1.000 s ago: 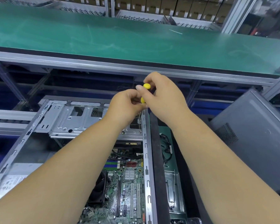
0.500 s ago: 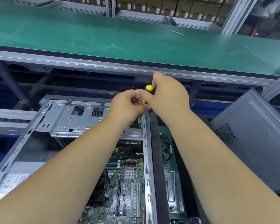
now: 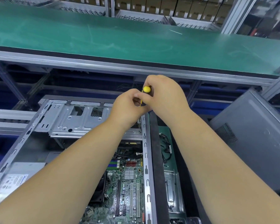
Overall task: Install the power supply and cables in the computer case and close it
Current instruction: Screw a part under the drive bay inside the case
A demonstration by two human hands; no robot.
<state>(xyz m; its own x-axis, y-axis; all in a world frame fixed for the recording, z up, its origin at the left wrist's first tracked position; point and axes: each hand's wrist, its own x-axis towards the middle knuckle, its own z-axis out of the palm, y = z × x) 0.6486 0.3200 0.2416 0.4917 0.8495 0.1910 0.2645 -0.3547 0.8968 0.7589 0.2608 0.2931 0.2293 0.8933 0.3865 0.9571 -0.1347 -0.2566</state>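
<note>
Both hands — right hand [image 3: 164,96], left hand [image 3: 128,107] — clamped around yellow-capped plastic screwdriver [image 3: 146,92]; slipping risk — tip hidden over open grey metal case [image 3: 145,143].

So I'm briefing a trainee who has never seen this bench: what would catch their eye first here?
Probably the yellow-handled screwdriver, gripped by the right hand with the left hand closed round its lower part, at the far right corner of the open computer case. Below the forearms lies the green motherboard, and a green mat spans the bench above.
</note>
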